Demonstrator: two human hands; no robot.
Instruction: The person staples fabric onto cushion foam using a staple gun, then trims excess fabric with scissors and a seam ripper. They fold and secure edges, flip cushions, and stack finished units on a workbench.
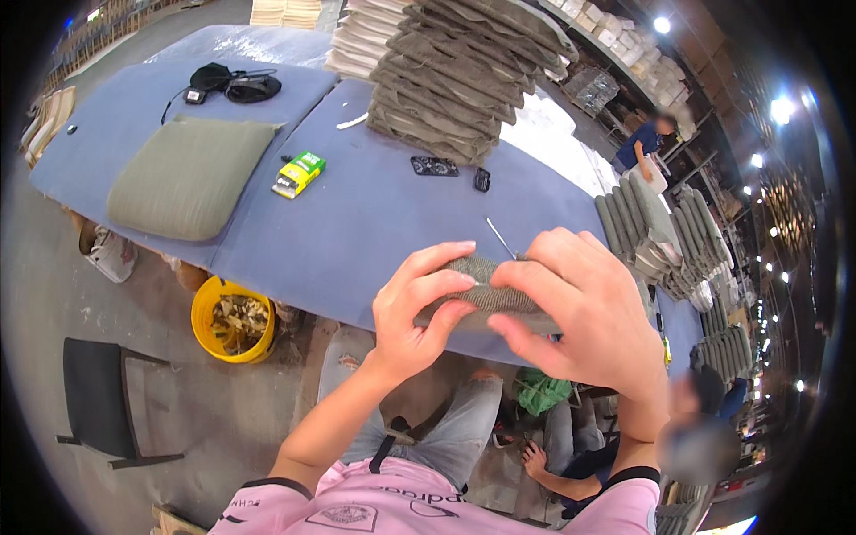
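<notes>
My left hand (415,308) and my right hand (580,308) hold a grey-green fabric cushion (513,299) between them, over the near edge of the table. It is seen nearly edge-on, and my fingers hide much of it. The left thumb and fingers pinch its edge at the left. Opposite, the right thumb presses from below and the fingers curl over the top. A thin white stick or thread (499,236) shows just beyond the right fingers; I cannot tell whether they hold it. Farther left, another cushion (192,178) in the same fabric lies flat.
The blue table (312,241) bears a yellow-green box (299,175), black items (434,166) and a tall stack of folded covers (464,76). Cushion piles (646,223) stand at right. Below are a yellow bucket (227,349), a black chair (100,401) and a person's hand (534,459).
</notes>
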